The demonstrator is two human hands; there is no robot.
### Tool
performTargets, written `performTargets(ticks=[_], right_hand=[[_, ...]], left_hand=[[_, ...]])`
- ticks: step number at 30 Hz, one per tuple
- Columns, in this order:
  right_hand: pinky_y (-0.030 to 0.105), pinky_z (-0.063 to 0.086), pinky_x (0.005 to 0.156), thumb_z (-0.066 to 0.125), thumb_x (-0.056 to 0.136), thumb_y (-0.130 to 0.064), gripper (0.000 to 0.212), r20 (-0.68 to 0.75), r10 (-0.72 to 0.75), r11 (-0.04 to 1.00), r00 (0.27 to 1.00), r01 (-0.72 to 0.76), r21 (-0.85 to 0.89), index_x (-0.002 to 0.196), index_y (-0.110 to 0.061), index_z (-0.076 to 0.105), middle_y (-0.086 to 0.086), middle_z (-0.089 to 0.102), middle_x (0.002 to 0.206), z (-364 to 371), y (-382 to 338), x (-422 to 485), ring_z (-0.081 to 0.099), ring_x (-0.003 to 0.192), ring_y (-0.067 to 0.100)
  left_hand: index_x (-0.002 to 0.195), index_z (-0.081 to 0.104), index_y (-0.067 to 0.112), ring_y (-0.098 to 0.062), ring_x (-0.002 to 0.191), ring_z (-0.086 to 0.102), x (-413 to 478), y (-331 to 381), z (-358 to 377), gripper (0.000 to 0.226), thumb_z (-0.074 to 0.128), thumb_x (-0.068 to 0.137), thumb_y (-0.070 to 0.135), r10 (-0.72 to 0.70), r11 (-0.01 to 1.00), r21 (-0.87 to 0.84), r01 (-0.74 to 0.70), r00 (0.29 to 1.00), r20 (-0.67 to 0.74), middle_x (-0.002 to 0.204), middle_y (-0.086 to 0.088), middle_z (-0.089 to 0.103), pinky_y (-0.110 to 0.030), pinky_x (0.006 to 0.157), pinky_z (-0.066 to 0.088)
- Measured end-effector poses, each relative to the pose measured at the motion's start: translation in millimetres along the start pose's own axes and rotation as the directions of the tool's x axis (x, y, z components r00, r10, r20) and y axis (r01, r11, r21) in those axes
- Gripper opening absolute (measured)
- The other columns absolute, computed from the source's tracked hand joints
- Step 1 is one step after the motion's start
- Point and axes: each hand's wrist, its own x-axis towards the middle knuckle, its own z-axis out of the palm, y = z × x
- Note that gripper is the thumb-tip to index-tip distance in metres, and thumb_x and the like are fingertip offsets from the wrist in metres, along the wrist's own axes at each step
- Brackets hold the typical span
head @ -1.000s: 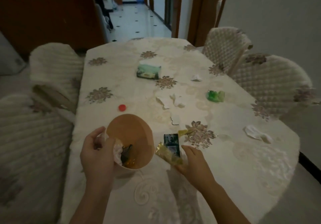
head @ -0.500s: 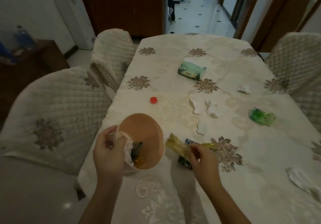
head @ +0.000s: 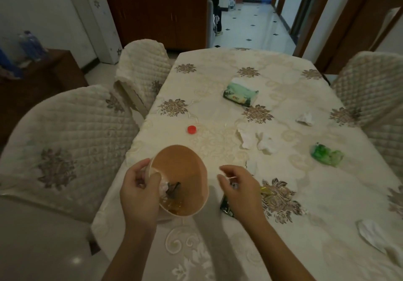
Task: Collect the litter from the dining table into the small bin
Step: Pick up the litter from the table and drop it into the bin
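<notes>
A: We see the left hand (head: 139, 193) gripping the rim of the small bin (head: 185, 171), tipped toward us on the bench (head: 327, 204), litter (head: 172, 191) inside.
B: And our right hand (head: 239, 191) curls round a dark wrapper (head: 226, 208) just beside it; a red cap (head: 192, 129) and tissues (head: 257, 141) lie beyond.

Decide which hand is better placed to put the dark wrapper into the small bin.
Right. The right hand is curled over the dark wrapper just beside the small bin; the left hand is busy gripping the bin's rim.
</notes>
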Motion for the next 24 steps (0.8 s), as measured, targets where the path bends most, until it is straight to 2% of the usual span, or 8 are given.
performTargets(ticks=[3,7,10,13,16,20,22,24], right_hand=[[0.036,0.038,0.096,0.061,0.085,-0.02,0.042,0.077,0.229,0.942,0.97,-0.201,-0.268,0.124,-0.01,0.047,0.01,0.052,0.127,-4,54,15,0.048,0.114,0.022],[0.037,0.02,0.11,0.063,0.082,-0.035,0.072,0.309,0.335,0.822,0.89,-0.116,-0.558,0.137,-0.01,0.023,0.011,0.03,0.146,2,94,25,0.024,0.134,0.027],[0.037,0.024,0.107,0.06,0.085,-0.029,0.056,0.264,0.251,0.802,0.931,-0.047,-0.596,0.133,-0.014,0.035,0.01,0.045,0.136,7,102,26,0.032,0.127,0.027],[0.038,0.037,0.092,0.055,0.086,-0.014,0.031,0.199,0.178,0.824,0.964,-0.036,-0.566,0.117,-0.014,0.054,0.012,0.061,0.116,12,101,23,0.048,0.109,0.028],[0.032,0.044,0.076,0.057,0.085,-0.011,0.017,0.132,0.163,0.892,0.978,-0.088,-0.444,0.099,-0.012,0.066,0.011,0.068,0.1,3,85,21,0.058,0.089,0.023],[0.016,0.047,0.059,0.061,0.083,-0.012,0.01,-0.16,0.181,0.983,0.97,-0.185,-0.006,0.092,-0.015,0.066,0.004,0.069,0.085,-29,32,29,0.059,0.068,0.007],[0.018,0.051,0.058,0.06,0.084,-0.011,0.009,-0.219,0.201,0.95,0.955,-0.135,0.283,0.088,-0.019,0.063,0.003,0.069,0.084,-43,1,33,0.063,0.069,0.011],[0.02,0.053,0.056,0.059,0.084,-0.01,0.015,-0.198,0.172,0.901,0.965,-0.073,0.427,0.082,-0.024,0.062,0.002,0.069,0.081,-50,-25,33,0.065,0.068,0.013]], left_hand=[[0.096,0.059,0.029,-0.012,0.069,0.048,4,-2,1,0.031,0.058,0.082,0.001,-0.005,1.0,0.008,0.005,1.0,-0.002,0.075,0.006,0.049,-0.024,0.068,0.04],[0.1,0.06,0.023,-0.011,0.069,0.048,7,-1,2,0.028,0.058,0.083,0.001,0.002,1.0,0.008,-0.002,1.0,0.002,0.075,0.006,0.05,-0.021,0.065,0.04],[0.102,0.06,0.021,-0.01,0.069,0.049,8,-1,3,0.027,0.058,0.084,0.002,0.031,0.999,0.014,-0.032,0.999,0.021,0.076,0.008,0.051,-0.017,0.064,0.041],[0.101,0.06,0.022,-0.011,0.067,0.048,9,-1,4,0.027,0.059,0.083,0.002,0.03,0.999,0.02,-0.031,0.999,0.015,0.075,0.007,0.05,-0.009,0.058,0.042],[0.096,0.06,0.026,-0.011,0.068,0.047,11,0,6,0.029,0.059,0.082,0.0,0.0,1.0,-0.002,0.0,1.0,0.013,0.073,0.007,0.05,-0.016,0.062,0.041],[0.1,0.06,0.025,-0.011,0.066,0.045,13,-2,8,0.031,0.059,0.081,-0.001,-0.038,0.998,-0.042,0.039,0.999,0.021,0.072,0.004,0.045,-0.022,0.065,0.04],[0.103,0.06,0.024,-0.011,0.067,0.045,11,-2,10,0.032,0.059,0.081,0.001,-0.041,0.998,-0.053,0.042,0.999,0.03,0.073,0.004,0.046,-0.023,0.066,0.04],[0.102,0.06,0.026,-0.012,0.069,0.047,9,-2,13,0.032,0.06,0.081,0.003,-0.044,0.997,-0.056,0.047,0.998,0.046,0.075,0.004,0.048,-0.025,0.066,0.041]])
